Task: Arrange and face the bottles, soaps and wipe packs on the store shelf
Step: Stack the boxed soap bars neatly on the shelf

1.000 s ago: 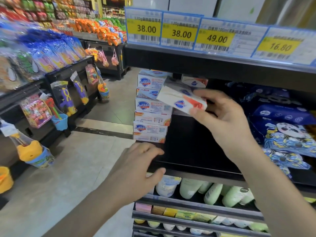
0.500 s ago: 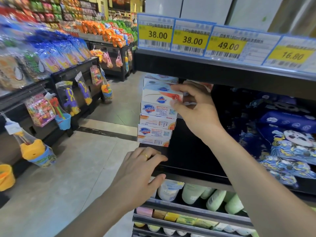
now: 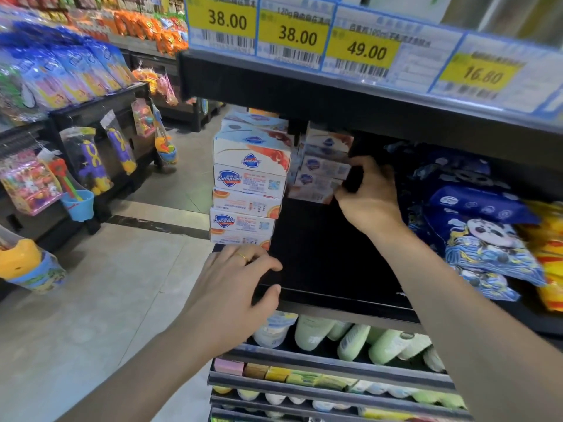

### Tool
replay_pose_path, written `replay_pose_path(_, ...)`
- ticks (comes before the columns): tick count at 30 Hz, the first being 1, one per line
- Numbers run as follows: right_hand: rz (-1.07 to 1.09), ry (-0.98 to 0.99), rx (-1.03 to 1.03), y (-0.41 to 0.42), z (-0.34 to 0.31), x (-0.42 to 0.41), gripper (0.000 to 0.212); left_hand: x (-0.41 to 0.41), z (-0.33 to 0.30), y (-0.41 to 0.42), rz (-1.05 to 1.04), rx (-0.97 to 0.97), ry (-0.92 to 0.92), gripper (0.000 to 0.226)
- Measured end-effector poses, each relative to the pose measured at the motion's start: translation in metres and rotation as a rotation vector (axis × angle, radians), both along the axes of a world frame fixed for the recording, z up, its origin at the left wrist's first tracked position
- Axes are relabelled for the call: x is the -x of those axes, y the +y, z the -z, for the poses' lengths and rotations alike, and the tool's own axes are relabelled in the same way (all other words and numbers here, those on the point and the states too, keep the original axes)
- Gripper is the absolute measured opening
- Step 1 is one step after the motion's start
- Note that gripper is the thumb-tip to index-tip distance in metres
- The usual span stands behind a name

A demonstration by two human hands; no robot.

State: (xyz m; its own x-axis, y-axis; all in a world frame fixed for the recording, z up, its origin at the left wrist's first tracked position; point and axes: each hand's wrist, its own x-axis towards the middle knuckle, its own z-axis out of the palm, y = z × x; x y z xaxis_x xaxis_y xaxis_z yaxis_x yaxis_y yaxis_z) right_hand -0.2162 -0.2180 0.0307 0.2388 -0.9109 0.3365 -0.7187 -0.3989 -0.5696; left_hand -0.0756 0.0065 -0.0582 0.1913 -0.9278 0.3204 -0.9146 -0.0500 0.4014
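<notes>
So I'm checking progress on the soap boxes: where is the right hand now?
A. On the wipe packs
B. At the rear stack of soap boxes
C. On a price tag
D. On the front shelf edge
B: the right hand grips the lower boxes of the rear soap stack, behind the front stack.

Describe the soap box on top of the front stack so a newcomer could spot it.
Find the black shelf under the yellow 38.00 price tags. At its left front corner stands a stack of soap boxes. The top box shows a red swirl, while those below show blue shields or orange slices.
</notes>
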Motion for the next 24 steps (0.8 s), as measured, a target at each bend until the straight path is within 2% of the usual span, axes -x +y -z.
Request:
replay_pose_path(7,-0.131,0.155,0.098,-0.042,-0.008,-0.024,0.068,-0.003,0.001,-0.001,-0.013,0.006,0.051,0.04)
replay_pose_path(11,-0.198,0.291,0.05,-0.054,0.009,-0.038,0.066,-0.005,0.001,0.0,-0.012,0.006,0.068,0.033)
replay_pose_path(19,-0.077,0.289,0.217,-0.051,0.018,-0.035,0.057,-0.004,0.0,0.001,-0.021,-0.008,0.073,0.029)
replay_pose_path(24,-0.08,0.188,0.238,-0.041,0.016,-0.027,0.053,-0.005,-0.002,0.001,-0.012,-0.032,0.076,0.029)
